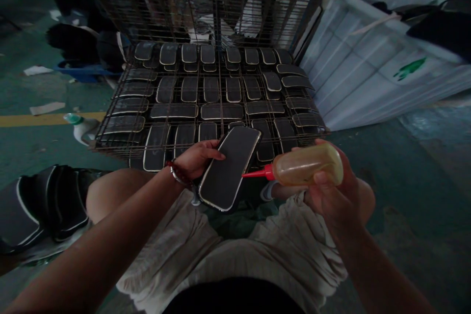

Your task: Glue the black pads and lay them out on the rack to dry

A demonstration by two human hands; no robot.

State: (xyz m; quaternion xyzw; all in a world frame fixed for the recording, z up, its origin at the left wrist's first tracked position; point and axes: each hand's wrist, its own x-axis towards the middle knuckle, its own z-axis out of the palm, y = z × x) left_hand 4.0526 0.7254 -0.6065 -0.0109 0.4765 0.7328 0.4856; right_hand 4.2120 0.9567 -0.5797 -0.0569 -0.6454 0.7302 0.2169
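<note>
A dark, rounded rectangular pad (232,167) with a pale line along its edge is tilted above my lap. My left hand (198,158) grips it by its left side, thumb on top and fingers hidden underneath. In my right hand (333,186) lies a clear squeeze bottle (303,165) of amber liquid, held sideways. Its red nozzle (257,172) points left, with the tip at the pad's right edge. Beyond the pad, a wire rack (221,93) bears rows of similar dark pads.
A white bottle with a green cap (84,127) stands left of the rack. More dark pieces (44,206) lie beside my left knee. A large white bin (368,59) is at the right, and a blue tub (83,71) with black items at the back left.
</note>
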